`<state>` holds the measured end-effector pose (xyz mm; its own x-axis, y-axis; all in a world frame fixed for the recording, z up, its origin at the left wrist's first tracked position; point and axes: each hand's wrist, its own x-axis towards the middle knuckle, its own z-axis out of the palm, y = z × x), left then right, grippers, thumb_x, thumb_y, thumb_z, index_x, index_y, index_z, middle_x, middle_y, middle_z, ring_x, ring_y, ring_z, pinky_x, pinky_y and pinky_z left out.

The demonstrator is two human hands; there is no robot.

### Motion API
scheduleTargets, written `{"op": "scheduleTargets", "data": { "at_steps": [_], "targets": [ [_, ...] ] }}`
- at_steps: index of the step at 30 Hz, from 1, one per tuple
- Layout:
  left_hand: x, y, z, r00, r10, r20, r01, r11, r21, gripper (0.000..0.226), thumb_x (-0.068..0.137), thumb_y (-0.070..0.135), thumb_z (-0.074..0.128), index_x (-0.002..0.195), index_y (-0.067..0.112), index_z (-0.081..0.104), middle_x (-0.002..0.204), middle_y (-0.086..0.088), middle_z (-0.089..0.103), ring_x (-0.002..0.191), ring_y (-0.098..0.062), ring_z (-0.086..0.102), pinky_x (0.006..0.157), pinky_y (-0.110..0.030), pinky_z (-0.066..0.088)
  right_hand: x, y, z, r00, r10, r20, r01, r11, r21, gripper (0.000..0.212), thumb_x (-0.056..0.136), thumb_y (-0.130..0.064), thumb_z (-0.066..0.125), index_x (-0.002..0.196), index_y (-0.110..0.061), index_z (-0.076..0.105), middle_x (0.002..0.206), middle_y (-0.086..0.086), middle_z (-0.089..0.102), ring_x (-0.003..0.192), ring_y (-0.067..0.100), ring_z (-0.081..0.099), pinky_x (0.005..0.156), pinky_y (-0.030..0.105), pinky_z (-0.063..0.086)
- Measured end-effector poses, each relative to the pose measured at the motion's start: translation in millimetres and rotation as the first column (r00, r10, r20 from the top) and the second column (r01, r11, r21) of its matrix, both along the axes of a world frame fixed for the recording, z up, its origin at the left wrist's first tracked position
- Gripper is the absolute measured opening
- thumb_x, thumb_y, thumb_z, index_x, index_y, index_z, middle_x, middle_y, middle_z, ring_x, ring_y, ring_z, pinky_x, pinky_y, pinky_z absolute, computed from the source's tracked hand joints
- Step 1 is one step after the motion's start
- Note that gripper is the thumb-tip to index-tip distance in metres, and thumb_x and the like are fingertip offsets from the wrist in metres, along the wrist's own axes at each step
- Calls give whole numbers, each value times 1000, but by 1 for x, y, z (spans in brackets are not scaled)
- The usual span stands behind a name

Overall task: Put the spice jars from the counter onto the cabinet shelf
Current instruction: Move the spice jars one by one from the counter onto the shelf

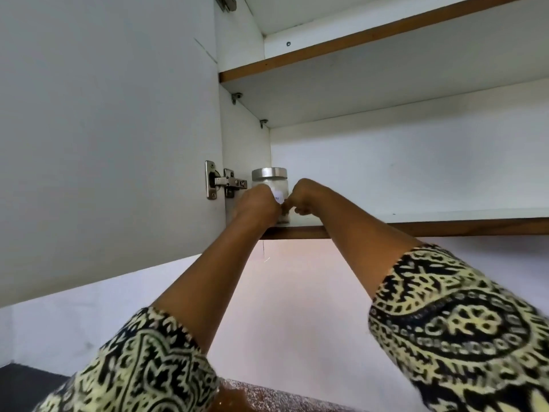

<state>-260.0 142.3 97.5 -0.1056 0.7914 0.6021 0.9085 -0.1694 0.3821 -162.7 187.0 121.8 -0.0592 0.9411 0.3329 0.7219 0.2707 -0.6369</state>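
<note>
As both arms reach up into the cabinet, a spice jar [277, 187] w/ steel lid [269, 173] stands on the lower shelf [416, 228], in its left corner, close to the front edge. Her left hand [257, 203] wraps the jar's side; the right hand [306, 197] is curled at the other side, grip unclear. Placing looks nearly done; next prob. a clean release w/o tipping. The hinge [228, 182] & side wall [243, 144] crowd the left; the shelf runs open to the right, w/ the upper shelf [356, 40] well above

spice jar [271, 182] | glass, steel lid | upright | shelf [430, 217] left end
</note>
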Motion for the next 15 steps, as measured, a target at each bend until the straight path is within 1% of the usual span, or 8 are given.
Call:
{"op": "scheduleTargets", "data": {
  "at_steps": [1,2,3,4,6,9,12,15],
  "targets": [
    [0,-9,-3,999,-22,-26,23,998,52,26,90,11,52,115,5,58,111,-15,64,95,-28,59,81,-33,49,3,-9,1,1000,-6,7,5,998,65,28,79,-15,72,95,2,58,108,20,57,99,28,58,92,34,47],
    [0,-20,-10,998,-67,-22,69,990,125,30,90,9,52,120,7,58,117,-15,63,101,-29,60,83,-34,48,8,-20,-1,1000,-14,23,11,991,130,45,77,-17,75,112,4,56,117,20,58,108,29,58,95,34,45],
    [-1,-32,-18,991,-133,12,128,972,198,35,90,8,52,125,9,56,123,-14,62,107,-29,59,86,-34,48,14,-34,-5,999,-17,32,10,980,201,58,77,-20,76,125,3,52,126,18,57,116,29,56,98,33,43],
    [-2,-42,-27,977,-206,55,185,949,257,39,91,8,52,130,11,54,127,-11,60,112,-27,58,89,-33,48,19,-48,-10,999,-7,35,-3,959,283,63,76,-21,76,131,-1,50,131,14,56,120,27,54,100,30,41],
    [-6,-57,-47,932,-334,138,278,906,320,41,92,13,54,132,19,53,129,-5,59,114,-19,58,90,-28,47,32,-80,-28,999,47,5,-44,896,441,58,77,-21,75,130,-9,53,129,8,59,118,19,56,96,21,39],
    [-9,-74,-84,843,-486,231,389,847,363,34,90,14,60,123,21,60,119,6,65,106,-7,62,85,-18,46,47,-124,-71,982,163,-99,-77,811,581,43,79,-20,73,120,-15,61,118,-2,65,107,7,59,90,14,42],
    [-12,-86,-132,785,-537,308,415,826,381,23,89,15,62,111,23,65,100,11,69,88,-3,65,74,-17,50,58,-156,-136,948,260,-185,-100,794,600,33,80,-18,72,112,-23,63,108,-12,64,103,2,59,91,14,46],
    [-11,-90,-188,712,-556,428,451,830,328,20,90,18,61,108,26,65,94,11,70,81,-5,64,70,-25,51,61,-171,-207,935,268,-235,-125,864,487,28,82,-19,70,106,-32,61,108,-16,64,105,1,59,90,15,47]
  ]
}}
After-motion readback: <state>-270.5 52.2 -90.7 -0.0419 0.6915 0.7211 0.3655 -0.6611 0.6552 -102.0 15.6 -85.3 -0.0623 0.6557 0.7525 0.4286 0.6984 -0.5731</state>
